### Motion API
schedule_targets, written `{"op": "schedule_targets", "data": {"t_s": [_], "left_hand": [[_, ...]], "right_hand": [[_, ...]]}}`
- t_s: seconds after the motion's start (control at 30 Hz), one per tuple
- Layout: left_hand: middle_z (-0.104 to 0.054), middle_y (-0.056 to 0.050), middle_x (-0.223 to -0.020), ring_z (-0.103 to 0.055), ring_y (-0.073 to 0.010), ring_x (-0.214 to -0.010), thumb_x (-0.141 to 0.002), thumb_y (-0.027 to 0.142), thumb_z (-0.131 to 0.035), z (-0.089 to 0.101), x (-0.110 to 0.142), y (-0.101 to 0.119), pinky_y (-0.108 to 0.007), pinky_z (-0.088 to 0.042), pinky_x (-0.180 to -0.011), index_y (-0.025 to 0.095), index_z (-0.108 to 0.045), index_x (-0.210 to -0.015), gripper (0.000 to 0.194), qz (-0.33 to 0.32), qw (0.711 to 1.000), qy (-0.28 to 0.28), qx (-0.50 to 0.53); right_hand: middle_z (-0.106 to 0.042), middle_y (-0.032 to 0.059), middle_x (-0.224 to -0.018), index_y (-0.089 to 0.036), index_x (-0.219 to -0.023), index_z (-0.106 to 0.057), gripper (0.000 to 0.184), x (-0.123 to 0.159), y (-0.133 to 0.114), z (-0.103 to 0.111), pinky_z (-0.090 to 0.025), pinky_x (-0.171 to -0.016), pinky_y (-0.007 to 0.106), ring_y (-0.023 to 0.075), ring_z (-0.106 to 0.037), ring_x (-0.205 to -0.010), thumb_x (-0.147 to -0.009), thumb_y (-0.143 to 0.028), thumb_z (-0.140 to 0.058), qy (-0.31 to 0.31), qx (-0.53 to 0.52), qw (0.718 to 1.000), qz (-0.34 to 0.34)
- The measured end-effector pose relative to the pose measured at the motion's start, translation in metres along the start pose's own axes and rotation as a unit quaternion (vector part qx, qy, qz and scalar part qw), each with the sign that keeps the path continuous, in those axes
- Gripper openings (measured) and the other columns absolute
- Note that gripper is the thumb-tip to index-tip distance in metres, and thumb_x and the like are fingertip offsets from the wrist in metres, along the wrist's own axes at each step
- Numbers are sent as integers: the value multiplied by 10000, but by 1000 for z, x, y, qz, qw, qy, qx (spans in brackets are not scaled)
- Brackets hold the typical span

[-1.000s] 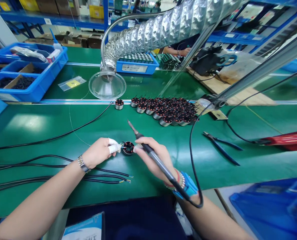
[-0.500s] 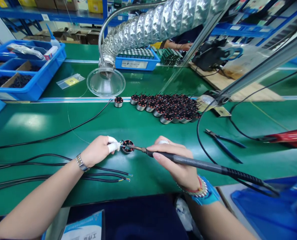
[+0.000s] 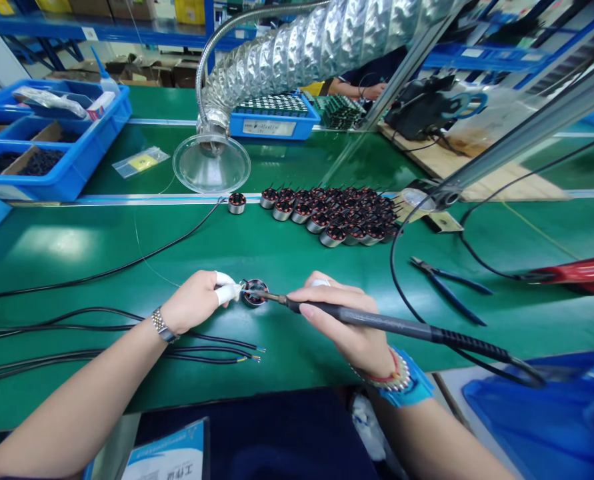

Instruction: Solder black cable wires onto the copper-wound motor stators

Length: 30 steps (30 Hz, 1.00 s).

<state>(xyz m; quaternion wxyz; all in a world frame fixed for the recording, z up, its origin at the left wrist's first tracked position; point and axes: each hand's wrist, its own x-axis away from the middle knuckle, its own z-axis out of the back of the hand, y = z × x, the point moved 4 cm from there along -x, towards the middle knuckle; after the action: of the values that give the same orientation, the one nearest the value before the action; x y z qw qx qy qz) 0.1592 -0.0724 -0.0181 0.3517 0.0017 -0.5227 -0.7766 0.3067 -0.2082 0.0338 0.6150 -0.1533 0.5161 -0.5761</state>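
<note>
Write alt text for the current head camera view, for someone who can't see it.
A right hand holds a soldering iron, tip at a round metal part on a green bench; the left hand, in white finger covers, pinches thin wire beside it. Similar parts cluster behind.

Head-worn view, facing forward, tilted down; green bench (image 3: 301,363) close below

Contact between soldering iron tip (image 3: 271,296) and ring-shaped part (image 3: 255,303) too small to tell
</note>
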Motion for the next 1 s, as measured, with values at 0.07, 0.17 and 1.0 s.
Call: {"op": "schedule_targets", "data": {"t_s": [0.07, 0.17, 1.0], "left_hand": [[-435, 37, -522, -319, -89, -452, -736, 384, -469, 0, 1, 2, -222, -212, -452, 161, -566, -635, 263, -5, 1000, 3, -7], [-419, 44, -507, -317, -88, -452, -740, 376, -468, 1, 1, 3, -225, -218, -457, 164, -533, -595, 265, -14, 1000, 8, -17], [-403, 43, -512, -314, -90, -475, -757, 387, -460, 1, 1, 3, -223, -214, -469, 158, -509, -592, 287, -13, 999, 7, -38]], "right_hand": [[-663, 37, -662, -192, -823, -692, 160, 0, 0, -1, -442, -558, 302, 150, -522, -601, -762, -135, -555, -3, 0, 1000, -1], [-663, 38, -674, -194, -836, -690, 160, 0, 2, -2, -444, -572, 309, 151, -525, -608, -768, -140, -556, -7, 0, 1000, -2], [-659, 39, -683, -186, -845, -687, 168, 1, 0, 0, -432, -579, 305, 149, -516, -622, -763, -110, -562, -6, -12, 1000, 9]]}}
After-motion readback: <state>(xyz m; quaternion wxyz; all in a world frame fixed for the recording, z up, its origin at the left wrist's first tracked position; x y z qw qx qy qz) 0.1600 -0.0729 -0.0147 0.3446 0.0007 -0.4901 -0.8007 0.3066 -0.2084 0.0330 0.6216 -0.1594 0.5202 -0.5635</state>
